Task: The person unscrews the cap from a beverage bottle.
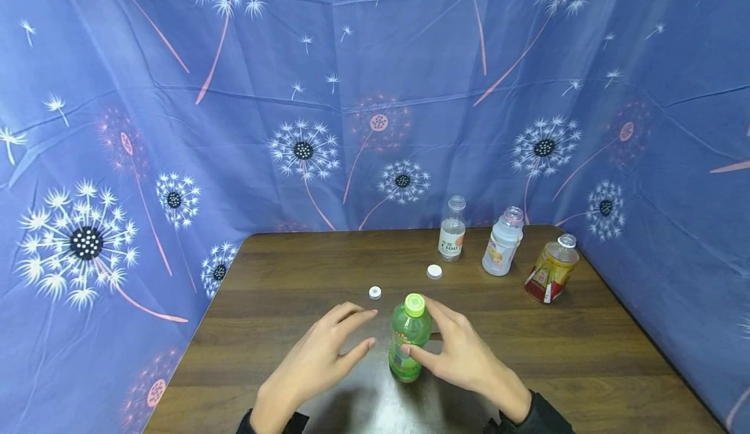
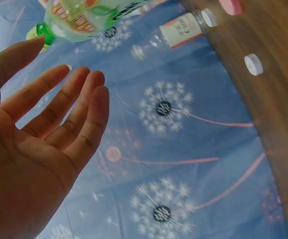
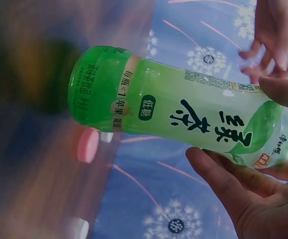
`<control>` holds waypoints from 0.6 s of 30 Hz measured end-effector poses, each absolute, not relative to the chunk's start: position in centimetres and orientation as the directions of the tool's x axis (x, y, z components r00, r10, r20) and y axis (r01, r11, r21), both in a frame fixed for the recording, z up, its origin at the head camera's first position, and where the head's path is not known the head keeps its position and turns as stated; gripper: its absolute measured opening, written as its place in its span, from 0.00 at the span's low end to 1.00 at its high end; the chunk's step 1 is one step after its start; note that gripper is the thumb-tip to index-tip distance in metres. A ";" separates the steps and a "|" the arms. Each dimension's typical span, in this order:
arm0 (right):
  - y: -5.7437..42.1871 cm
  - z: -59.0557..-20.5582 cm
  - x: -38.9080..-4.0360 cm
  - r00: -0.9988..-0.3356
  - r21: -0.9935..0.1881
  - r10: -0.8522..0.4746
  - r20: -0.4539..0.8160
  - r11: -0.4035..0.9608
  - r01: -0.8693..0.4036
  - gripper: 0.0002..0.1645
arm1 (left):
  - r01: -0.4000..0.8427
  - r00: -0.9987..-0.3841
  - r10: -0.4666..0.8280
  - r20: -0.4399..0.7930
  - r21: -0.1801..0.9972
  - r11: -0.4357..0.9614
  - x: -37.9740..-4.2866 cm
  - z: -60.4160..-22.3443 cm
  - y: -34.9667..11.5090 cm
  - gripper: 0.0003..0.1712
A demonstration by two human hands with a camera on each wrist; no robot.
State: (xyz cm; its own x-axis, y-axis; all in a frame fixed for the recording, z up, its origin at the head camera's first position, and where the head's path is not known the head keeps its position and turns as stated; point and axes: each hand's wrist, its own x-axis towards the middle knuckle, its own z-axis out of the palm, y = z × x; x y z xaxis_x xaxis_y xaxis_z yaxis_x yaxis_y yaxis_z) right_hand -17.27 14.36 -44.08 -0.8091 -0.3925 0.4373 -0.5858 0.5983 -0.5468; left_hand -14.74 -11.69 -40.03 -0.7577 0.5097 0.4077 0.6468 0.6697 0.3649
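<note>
A green tea bottle [image 1: 405, 348] with a light green cap [image 1: 415, 304] stands upright near the front of the table. My right hand [image 1: 465, 352] holds it round its upper part; in the right wrist view the thumb lies along one side and the fingers [image 3: 218, 179] bend round the other. To the bottle's left, my left hand [image 1: 319, 352] hovers with fingers spread and loosely bent, its palm towards the bottle. Nothing is in that palm [image 2: 34, 164] in the left wrist view.
Two white caps, one nearer [image 1: 375, 293] and one farther [image 1: 434, 271], lie behind the green bottle. A pink cap [image 3: 87, 145] shows in the wrist views. Along the back right stand a small clear bottle [image 1: 452, 242], a white-labelled bottle [image 1: 500, 248] and a yellow-and-red-labelled bottle [image 1: 549, 274].
</note>
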 end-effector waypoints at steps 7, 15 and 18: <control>15.0 -42.3 -20.1 -0.840 -0.571 -0.331 0.429 0.621 -0.537 0.47 | 0.585 -0.804 0.438 0.401 0.407 0.701 -13.7 -41.5 -13.3 0.24; 15.6 -41.4 -23.5 -0.860 -0.546 -0.258 0.440 0.684 -0.484 0.46 | 0.544 -0.826 0.385 0.411 0.403 0.736 -13.2 -42.2 -14.3 0.22; 15.6 -41.3 -24.9 -0.858 -0.548 -0.250 0.448 0.682 -0.484 0.46 | 0.522 -0.840 0.366 0.401 0.413 0.746 -13.3 -42.8 -14.7 0.21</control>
State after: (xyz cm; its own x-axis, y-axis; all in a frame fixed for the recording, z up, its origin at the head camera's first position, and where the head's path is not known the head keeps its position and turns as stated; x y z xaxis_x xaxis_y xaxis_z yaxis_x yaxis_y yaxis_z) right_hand -24.92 15.55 -41.30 -0.8585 -0.2497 0.4480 -0.4844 0.6817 -0.5483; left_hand -13.30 -14.73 -42.79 -0.8399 0.3656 0.4011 0.5220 0.7463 0.4129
